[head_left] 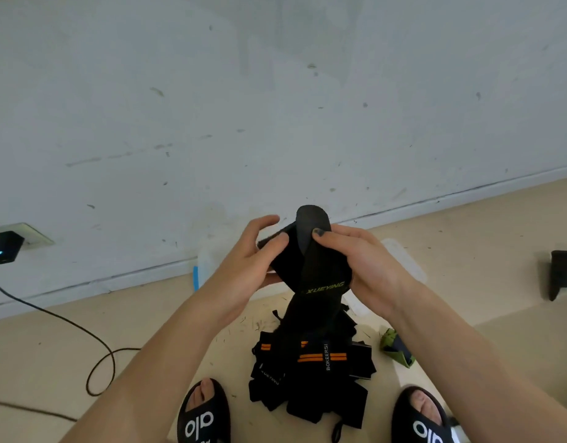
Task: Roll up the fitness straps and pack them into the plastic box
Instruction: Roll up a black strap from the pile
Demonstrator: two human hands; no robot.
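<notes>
A black fitness strap (pixel 311 266) with green lettering hangs between both hands, its looped top end sticking up above my fingers. My left hand (pixel 244 266) grips its left side, thumb pressed on the fabric. My right hand (pixel 368 266) grips its right side, thumb on the front. The strap's lower end trails down into a pile of black straps (pixel 311 375) with orange stripes, lying on the floor between my feet. The clear plastic box (pixel 400 260) stands on the floor behind my hands, mostly hidden by them.
A white wall rises just behind the box. A black charger (pixel 4 247) sits in a wall socket at left, its cable (pixel 68 321) looping over the floor. A green and black strap (pixel 397 346) lies at right. A black object (pixel 561 276) is at the right edge. Black slippers (pixel 202 414) show below.
</notes>
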